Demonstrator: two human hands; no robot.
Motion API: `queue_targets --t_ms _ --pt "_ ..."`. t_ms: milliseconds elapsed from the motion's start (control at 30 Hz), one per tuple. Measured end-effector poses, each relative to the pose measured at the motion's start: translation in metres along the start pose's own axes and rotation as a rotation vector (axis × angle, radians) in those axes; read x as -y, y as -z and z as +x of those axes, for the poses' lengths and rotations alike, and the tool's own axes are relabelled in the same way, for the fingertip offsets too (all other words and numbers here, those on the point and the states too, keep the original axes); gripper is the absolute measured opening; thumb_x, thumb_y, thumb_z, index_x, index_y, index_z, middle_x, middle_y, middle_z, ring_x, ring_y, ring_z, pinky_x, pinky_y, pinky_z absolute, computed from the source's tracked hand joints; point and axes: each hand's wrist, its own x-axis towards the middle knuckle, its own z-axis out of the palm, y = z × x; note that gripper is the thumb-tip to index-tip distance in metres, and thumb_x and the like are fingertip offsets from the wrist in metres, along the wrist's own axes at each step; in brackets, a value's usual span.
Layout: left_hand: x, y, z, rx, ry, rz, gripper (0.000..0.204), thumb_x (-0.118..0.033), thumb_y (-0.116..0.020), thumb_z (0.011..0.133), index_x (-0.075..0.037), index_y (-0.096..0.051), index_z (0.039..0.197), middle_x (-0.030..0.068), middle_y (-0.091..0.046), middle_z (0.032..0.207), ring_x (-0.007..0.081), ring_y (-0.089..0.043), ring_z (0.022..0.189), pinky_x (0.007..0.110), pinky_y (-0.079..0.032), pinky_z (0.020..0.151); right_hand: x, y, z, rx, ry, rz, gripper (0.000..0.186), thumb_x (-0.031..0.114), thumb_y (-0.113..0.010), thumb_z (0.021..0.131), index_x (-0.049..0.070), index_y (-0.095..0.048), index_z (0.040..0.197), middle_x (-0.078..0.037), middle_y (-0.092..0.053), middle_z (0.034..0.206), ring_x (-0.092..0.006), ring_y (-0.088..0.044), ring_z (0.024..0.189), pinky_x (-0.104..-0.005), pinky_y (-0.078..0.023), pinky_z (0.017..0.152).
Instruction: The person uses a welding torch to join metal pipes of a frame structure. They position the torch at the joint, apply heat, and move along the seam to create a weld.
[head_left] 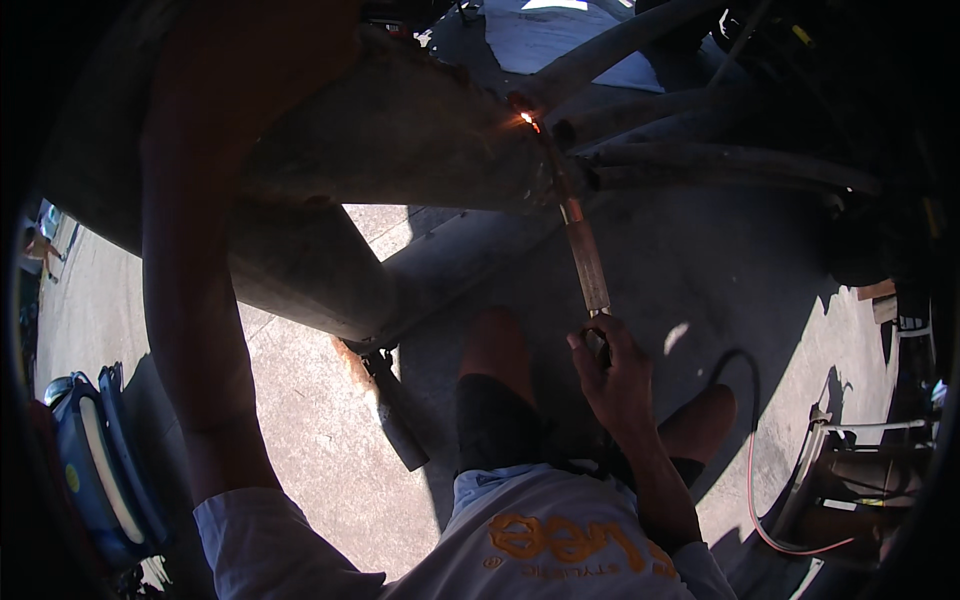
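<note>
My right hand [613, 365] is closed on the handle of a long metal torch [585, 255]. Its tip glows orange against the end of a dark metal tube [590, 70], where that joins a wide, weathered metal body [400, 150]. More tubes [700, 160] run off from the joint to the right. My left arm reaches up along the left side, and my left hand [280, 40] rests at the top of the metal body in deep shade, its fingers not clear to see.
Pale sheet [570, 45] lies behind the tubes. A blue object [105, 460] sits at lower left. A hose [752, 450] curves down the right toward metal frames [860, 470]. A person [40, 250] shows at the far left. A short dark pipe [400, 420] hangs below the structure.
</note>
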Motion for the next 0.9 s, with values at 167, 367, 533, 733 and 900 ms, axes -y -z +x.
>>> queue_targets --t_ms 167,367,533,733,900 --pt "-0.004 0.0 -0.001 -0.051 0.028 0.02 0.024 -0.008 -0.062 0.091 -0.009 -0.08 0.106 0.0132 -0.079 0.094 0.0299 -0.078 0.085 0.048 -0.062 0.075 0.0 -0.001 0.005 -0.002 0.018 -0.002 0.027 0.017 -0.083 0.101 0.006 -0.067 0.119 -0.013 -0.073 0.092 -0.0289 -0.075 0.075 -0.0424 -0.058 0.066" --pt "-0.005 0.006 0.002 0.006 0.035 0.063 0.025 -0.01 -0.062 0.093 -0.011 -0.081 0.108 0.012 -0.079 0.095 0.0289 -0.078 0.086 0.047 -0.062 0.075 -0.002 0.001 0.005 -0.012 0.015 0.022 0.028 0.017 -0.084 0.101 0.006 -0.066 0.119 -0.014 -0.072 0.092 -0.0282 -0.073 0.073 -0.042 -0.057 0.066" --pt "-0.006 0.014 -0.003 -0.008 0.019 0.029 0.025 -0.013 -0.062 0.095 -0.012 -0.082 0.11 0.0112 -0.08 0.096 0.0282 -0.078 0.086 0.047 -0.062 0.076 -0.006 0.0 0.006 -0.012 0.024 0.022 0.029 0.017 -0.084 0.101 0.006 -0.066 0.121 -0.014 -0.072 0.091 -0.0273 -0.073 0.073 -0.0419 -0.058 0.065" --pt "0.018 -0.027 0.01 -0.041 -0.087 0.014 0.031 -0.016 -0.066 0.096 -0.012 -0.077 0.125 0.0114 -0.079 0.105 0.0297 -0.077 0.096 0.047 -0.062 0.085 -0.01 0.001 0.007 0.017 0.001 0.032 0.03 0.017 -0.083 0.101 0.006 -0.066 0.122 -0.013 -0.072 0.091 -0.0268 -0.073 0.072 -0.0415 -0.058 0.065" --pt "0.058 -0.072 0.023 -0.181 -0.322 0.015 0.049 -0.017 -0.072 0.097 -0.013 -0.067 0.145 0.0136 -0.077 0.116 0.0324 -0.075 0.108 0.048 -0.061 0.094 -0.012 0.001 0.008 -0.002 0.038 0.024 0.03 0.017 -0.083 0.101 0.007 -0.065 0.122 -0.013 -0.072 0.091 -0.0268 -0.074 0.072 -0.0413 -0.058 0.064"
